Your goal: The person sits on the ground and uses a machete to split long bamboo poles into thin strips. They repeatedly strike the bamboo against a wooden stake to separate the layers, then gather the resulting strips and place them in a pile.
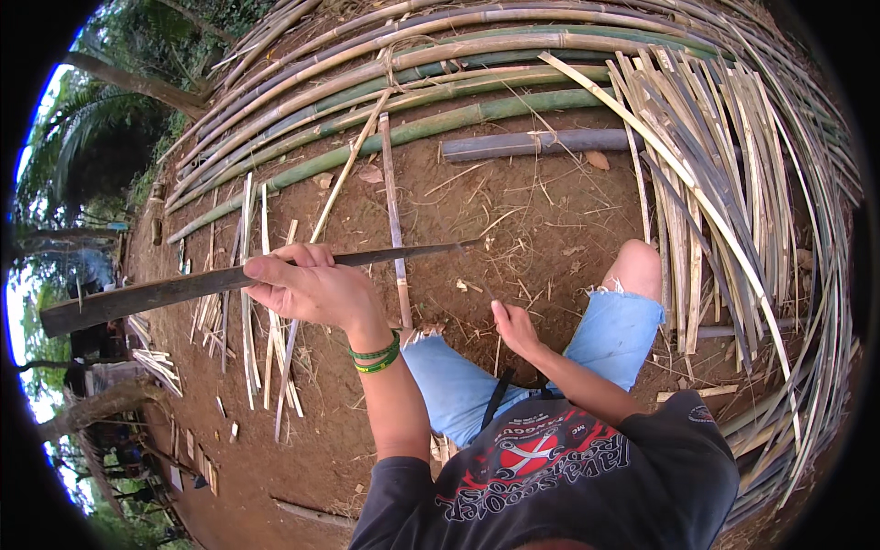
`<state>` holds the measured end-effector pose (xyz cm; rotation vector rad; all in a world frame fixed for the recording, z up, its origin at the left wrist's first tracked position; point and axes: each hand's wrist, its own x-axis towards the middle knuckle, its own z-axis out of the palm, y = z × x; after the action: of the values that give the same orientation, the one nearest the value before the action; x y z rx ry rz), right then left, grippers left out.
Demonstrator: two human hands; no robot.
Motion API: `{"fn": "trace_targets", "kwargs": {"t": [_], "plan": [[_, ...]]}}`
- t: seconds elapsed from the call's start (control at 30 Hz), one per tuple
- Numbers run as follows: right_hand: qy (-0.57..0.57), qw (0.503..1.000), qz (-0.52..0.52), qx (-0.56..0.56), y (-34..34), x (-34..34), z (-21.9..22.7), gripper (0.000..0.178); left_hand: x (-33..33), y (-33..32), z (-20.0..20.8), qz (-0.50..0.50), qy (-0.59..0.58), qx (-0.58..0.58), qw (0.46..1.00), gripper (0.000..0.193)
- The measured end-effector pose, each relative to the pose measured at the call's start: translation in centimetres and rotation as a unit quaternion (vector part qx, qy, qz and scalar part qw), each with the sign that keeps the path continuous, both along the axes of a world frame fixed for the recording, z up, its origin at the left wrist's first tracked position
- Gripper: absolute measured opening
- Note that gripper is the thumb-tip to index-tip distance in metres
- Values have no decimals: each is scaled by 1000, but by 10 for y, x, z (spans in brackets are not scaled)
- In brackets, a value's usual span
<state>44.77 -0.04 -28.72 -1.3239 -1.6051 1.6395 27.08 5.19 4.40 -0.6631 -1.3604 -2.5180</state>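
My left hand (pixel 316 291), with a green and yellow band at its wrist, is closed round a long dark bamboo strip (pixel 156 295). The strip runs across in front of me, its broad end at the far left and its narrow end near the middle. Closed, with the thumb uppermost, my right hand (pixel 515 330) is between my knees. From it a thin, dark, blade-like tool (pixel 484 288) points up toward the strip's narrow end; its handle is hidden by the fingers. Pale shavings (pixel 518 247) lie scattered on the soil beyond.
Long bamboo poles (pixel 412 69) lie across the far side. A pile of split bamboo strips (pixel 715 183) rests at right, by my knee. A short dark bamboo piece (pixel 532 143) lies ahead. More slats (pixel 249 293) are on the ground at left, near an upright-lying stick (pixel 394 211).
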Motion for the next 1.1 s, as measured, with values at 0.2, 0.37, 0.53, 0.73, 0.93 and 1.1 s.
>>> {"fn": "trace_targets", "kwargs": {"t": [0.2, 0.37, 0.53, 0.73, 0.93, 1.1], "plan": [[-43, 994, 43, -87, 5, 12, -18, 71, -15, 1, -5, 5, 5, -10, 1000, 41], [-201, 978, 24, -53, 20, 21, -63, 71, -14, 10, 6, 17, -3, -21, 1000, 41], [-150, 952, -25, -265, 15, 16, -60, 70, -38, 5, 6, -29, -3, -9, 1000, 35], [-42, 997, -30, -61, -2, 5, -29, 53, -77, -5, 7, -184, 4, -20, 983, 32], [48, 998, 29, -25, -13, -31, 73, 47, -75, -1, 12, -199, -47, 56, 977, 52], [148, 985, 84, 15, -18, -50, 140, 39, -83, 11, 3, -54, 54, 11, 997, 56]]}}
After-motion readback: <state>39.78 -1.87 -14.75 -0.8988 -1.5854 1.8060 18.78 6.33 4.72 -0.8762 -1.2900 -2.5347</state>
